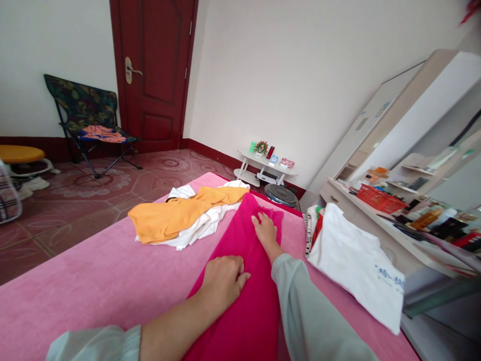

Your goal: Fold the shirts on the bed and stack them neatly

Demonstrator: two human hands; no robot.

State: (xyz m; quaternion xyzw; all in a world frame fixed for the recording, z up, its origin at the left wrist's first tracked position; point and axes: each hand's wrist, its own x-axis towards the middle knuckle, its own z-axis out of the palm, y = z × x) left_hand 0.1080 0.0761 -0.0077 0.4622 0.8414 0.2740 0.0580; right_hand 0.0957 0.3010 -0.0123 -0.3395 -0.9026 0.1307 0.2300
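A long magenta garment (259,286), folded into a narrow strip, lies lengthwise on the pink bed cover (97,281). My left hand (223,281) rests at its left side, fingers curled into the cloth and thumb pointing to the right; the fingertips are partly hidden. Farther up the strip, my right hand (265,229) lies on the fabric with its fingers spread. To the left is a loose heap, a yellow garment (161,220) over white clothes (203,225). Right of my forearm sits a folded white T-shirt (353,255) with blue lettering.
Patterned clothing (311,228) stands beside the T-shirt. A dresser (334,195) with a red basket (379,198) and bottles borders the bed at right. Beyond the foot are a round stool (281,194) and a low white shelf (246,156). A folding chair (80,98) is near the door.
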